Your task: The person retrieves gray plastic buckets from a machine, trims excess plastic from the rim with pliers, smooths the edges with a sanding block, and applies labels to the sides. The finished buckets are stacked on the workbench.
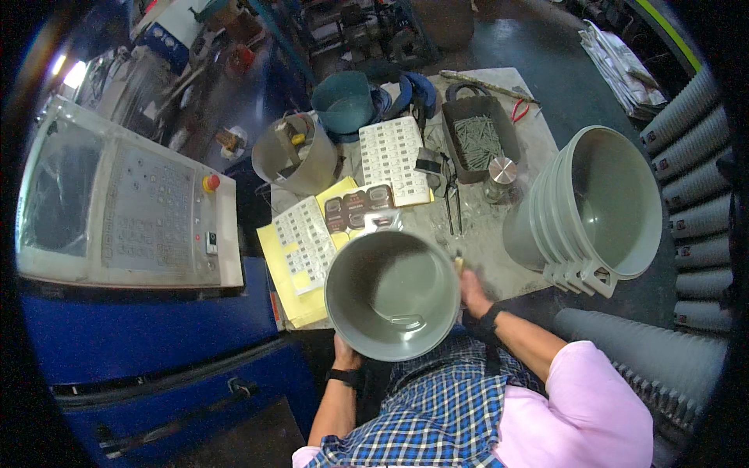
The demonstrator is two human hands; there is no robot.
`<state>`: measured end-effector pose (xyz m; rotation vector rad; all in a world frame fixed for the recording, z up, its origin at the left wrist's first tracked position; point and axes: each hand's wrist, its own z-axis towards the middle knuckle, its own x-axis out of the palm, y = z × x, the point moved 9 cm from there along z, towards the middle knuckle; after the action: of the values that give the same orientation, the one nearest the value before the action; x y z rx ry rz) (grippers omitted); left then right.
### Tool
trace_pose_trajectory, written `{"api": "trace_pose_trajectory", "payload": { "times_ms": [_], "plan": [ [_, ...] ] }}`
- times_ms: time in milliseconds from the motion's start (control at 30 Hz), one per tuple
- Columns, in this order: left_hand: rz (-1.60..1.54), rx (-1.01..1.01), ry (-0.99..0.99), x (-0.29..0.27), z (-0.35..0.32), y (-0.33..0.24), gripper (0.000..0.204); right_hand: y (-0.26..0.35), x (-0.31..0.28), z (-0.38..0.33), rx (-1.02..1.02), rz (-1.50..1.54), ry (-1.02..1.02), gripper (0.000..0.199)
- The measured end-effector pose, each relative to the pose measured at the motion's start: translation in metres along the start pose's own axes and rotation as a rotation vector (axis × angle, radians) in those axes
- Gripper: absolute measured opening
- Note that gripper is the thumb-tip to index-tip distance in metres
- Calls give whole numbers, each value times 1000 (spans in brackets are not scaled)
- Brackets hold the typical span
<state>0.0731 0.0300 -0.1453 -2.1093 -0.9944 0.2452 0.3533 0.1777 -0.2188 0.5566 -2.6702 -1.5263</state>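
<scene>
A grey bucket (392, 292), mouth upward, is positioned over the near edge of the surface (485, 251), between my left hand (346, 356) and my blurred right hand (473, 292). The bucket hides my left fingers, and I cannot tell whether either hand's fingers are clamped. Nested buckets (546, 214) stand at the surface's right edge.

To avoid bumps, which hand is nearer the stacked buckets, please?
Right. The right hand is left of the stacked buckets; the left hand is farther left, across the single bucket.
</scene>
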Motion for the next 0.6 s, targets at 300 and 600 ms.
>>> {"api": "trace_pose_trajectory", "payload": {
  "times_ms": [300, 600],
  "plan": [
    [576, 18, 228, 90, 4, -35, 60, 32, -73, 16, 206, -54, -125, 40],
    [520, 183, 135, 99, 24, -18, 53, 2, -62, 29, 170, 165, -152, 38]
  ]
}}
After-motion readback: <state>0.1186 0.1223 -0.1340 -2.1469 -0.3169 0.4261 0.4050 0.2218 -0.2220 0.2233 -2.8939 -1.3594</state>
